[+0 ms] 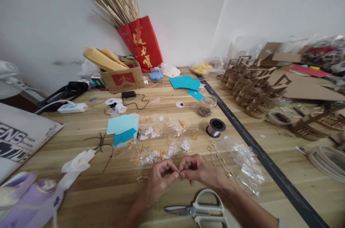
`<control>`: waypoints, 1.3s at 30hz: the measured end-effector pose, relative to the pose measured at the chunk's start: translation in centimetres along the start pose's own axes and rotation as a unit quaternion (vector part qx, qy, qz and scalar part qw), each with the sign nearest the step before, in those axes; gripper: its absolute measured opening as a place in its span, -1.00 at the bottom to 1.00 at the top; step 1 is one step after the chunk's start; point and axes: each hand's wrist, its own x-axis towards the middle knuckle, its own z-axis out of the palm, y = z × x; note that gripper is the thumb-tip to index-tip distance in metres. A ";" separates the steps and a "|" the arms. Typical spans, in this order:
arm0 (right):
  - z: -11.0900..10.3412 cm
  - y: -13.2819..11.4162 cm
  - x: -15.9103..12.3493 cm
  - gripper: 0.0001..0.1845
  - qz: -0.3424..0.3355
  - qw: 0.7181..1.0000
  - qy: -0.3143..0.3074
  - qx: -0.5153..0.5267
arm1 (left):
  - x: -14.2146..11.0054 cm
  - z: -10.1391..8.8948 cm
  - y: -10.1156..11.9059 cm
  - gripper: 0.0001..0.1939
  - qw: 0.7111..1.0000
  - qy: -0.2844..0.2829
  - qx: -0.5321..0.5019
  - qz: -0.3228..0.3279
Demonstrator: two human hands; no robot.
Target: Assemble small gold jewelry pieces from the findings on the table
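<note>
At the lower centre of the frame, the left hand (161, 177) and the right hand (201, 171) meet above the wooden table (88, 188). The fingers of each are pinched together at the tips on a tiny pale piece (178, 172) between them, too small and blurred to identify. Just beyond the hands, across the middle of the frame, lie loose silver-coloured beads (172, 151) and gold-coloured beads (140, 147), some in or on clear plastic bags. Below the right hand, at the bottom of the frame, grey-handled metal scissors (208, 206) lie with their blades pointing left. Right of centre stands a black spool of silvery wire (215, 127), with a clear round jar (208, 101) farther back. Thin gold-coloured chains (221, 158) run beside the right forearm, and crumpled clear plastic bags (248, 167) lie to their right. Light blue paper sheets (122, 124) lie left of the beads.
</note>
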 end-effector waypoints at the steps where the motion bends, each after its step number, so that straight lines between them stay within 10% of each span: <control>1: 0.0 0.0 0.0 -0.70 0.000 1.000 0.001 0.002 | 0.0 0.0 0.0 -0.83 1.000 -0.001 -0.002 -0.001; 39: -0.3 -0.1 0.1 -0.74 0.005 0.999 -0.022 0.024 | -0.6 -0.1 0.8 -0.79 0.999 -0.038 -0.019 -0.003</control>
